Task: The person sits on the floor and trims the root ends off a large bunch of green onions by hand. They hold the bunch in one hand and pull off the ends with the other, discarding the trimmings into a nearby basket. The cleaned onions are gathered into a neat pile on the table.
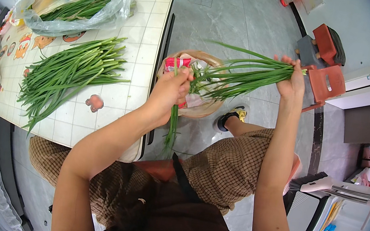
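Observation:
My right hand grips a bunch of garlic chives by its stem end, and the leaves fan out leftward over a lined waste bin. Closed around a smaller bundle of chives is my left hand, held over the bin's near left side. That bundle's leaves hang down beside the table edge. Red-and-white wrappers and plant scraps show inside the bin, partly hidden by my left hand and the leaves. On the table to my left lies a large pile of chives, cut ends toward the bin.
A clear plastic bag with more chives rests on the tile-patterned table. Small reddish chairs stand by the right wall. My shoe is on the grey floor beside the bin. A broom lies at right.

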The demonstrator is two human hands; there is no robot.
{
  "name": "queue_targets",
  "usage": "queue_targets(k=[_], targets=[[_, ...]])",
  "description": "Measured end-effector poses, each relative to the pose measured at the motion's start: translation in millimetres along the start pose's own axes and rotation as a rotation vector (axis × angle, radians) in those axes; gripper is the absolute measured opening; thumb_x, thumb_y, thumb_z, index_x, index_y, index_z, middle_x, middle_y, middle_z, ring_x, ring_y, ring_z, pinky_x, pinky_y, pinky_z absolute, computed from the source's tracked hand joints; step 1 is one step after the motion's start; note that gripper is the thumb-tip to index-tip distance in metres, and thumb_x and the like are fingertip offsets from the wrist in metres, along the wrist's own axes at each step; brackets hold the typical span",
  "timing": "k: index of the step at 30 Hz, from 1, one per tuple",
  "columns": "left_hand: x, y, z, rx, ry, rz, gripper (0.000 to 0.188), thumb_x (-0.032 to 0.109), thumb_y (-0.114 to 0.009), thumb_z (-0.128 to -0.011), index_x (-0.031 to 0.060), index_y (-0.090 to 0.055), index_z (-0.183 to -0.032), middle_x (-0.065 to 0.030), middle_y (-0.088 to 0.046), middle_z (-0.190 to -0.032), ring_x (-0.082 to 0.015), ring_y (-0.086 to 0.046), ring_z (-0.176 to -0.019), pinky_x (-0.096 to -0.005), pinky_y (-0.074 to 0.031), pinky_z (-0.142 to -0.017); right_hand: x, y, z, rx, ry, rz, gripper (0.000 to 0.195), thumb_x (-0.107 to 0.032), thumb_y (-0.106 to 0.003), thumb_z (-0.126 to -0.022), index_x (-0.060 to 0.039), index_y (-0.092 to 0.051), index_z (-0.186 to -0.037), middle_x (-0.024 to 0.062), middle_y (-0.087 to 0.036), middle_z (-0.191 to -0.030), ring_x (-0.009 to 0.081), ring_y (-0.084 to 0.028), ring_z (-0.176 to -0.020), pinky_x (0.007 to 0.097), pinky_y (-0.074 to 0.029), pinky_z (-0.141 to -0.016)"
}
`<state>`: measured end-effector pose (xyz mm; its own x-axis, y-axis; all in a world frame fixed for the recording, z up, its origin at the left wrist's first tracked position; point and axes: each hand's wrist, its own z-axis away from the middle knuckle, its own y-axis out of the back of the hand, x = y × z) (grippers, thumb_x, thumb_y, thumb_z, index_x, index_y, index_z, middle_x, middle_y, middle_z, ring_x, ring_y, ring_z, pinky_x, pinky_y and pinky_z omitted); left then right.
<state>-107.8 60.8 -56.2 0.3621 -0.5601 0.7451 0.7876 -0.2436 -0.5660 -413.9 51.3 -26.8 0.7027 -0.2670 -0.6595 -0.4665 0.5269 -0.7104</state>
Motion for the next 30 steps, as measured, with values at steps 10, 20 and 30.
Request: queue_targets(k=[10,20,30], targets=[[7,4,-2,0.128,-0.05,0.051,0.014,0.017,-0.042,-0.092,0.0063,-0.05,-0.095,0.0073,-0.032,-0.057,-0.0018,-0.027,-0.046,-0.0175,-0.022,-0.039,-13,-8,15,0.048,0.082,0.359,0.031,-0.029,-0.059,-0.086,-0.0124,-0.038,-0.068,-0.0043,-0.028,-0.05,0.008,-0.024,-0.041,0.0224,-0.024,-0.039],[5,-8,5,-0.174,0.174,-0.28,0.008,0.017,-0.045,-0.089,0.0122,-0.046,-0.082,0.0087,-0.033,-0.056,-0.0014,-0.026,-0.045,-0.0193,-0.017,-0.042,97,-60,110,-0.549,-0.204,1.002,0.02,-0.019,-0.07,-0.075,-0.001,-0.064,-0.083,-0.0016,-0.054,-0.063,0.0045,-0.045,-0.054,0.0203,-0.033,-0.047],[10,-14,8,-0.181,0.172,-0.273,0.013,0.019,-0.044,-0.089,0.0138,-0.042,-0.078,0.0078,-0.037,-0.057,-0.0013,-0.028,-0.046,-0.0194,-0.019,-0.043,105,-57,104,-0.595,-0.254,0.914,0.02,-0.018,-0.07,-0.075,-0.001,-0.063,-0.081,-0.0009,-0.052,-0.057,0.0035,-0.039,-0.042,0.0182,-0.028,-0.037]])
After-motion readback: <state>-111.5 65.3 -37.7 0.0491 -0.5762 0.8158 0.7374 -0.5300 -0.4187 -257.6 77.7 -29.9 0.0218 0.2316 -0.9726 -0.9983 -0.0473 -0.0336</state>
